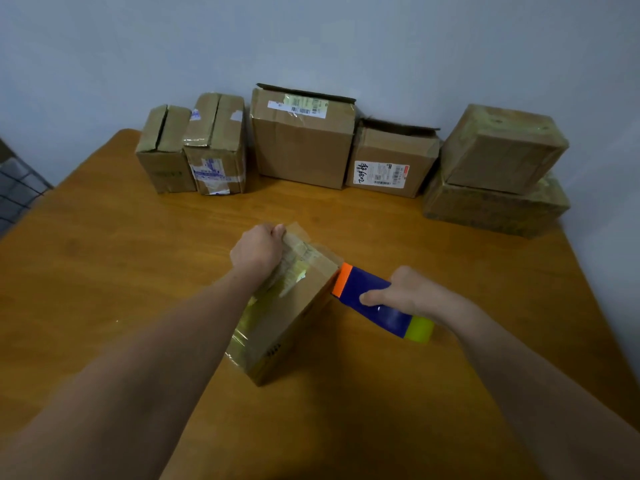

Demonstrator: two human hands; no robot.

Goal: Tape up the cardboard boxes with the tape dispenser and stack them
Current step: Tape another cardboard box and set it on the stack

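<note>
On the wooden table (138, 254), near its middle, we braced a small cardboard box (294, 317) with our left hand (258, 249), fingers curled over its far end, apparently to keep it from sliding while tape went on. Our right hand (405, 289) wrapped round the blue tape dispenser (374, 303), thumb laid along its side. The dispenser's orange nose touched the box's upper right edge near the far corner. That contact suggested a strip being started or cut there, though the tape itself was too clear to trace.

The box's long axis ran away from us, angled slightly right, its near end toward our chest and its glossy, taped top face turned up and leftward. The dispenser lay crosswise to it, nose pointing left and away at the box, the yellow-green tape roll (420, 329) trailing toward our right forearm.

Along the far wall (311, 36) stood two small boxes (216, 143), a large box (301, 143) and a labelled box (391, 164), the last two with flaps raised, apparently unsealed. At the far right, a tape-wrapped box (502, 147) sat on a flatter box (491, 209), well apart from the work, a stack we judged begun.
</note>
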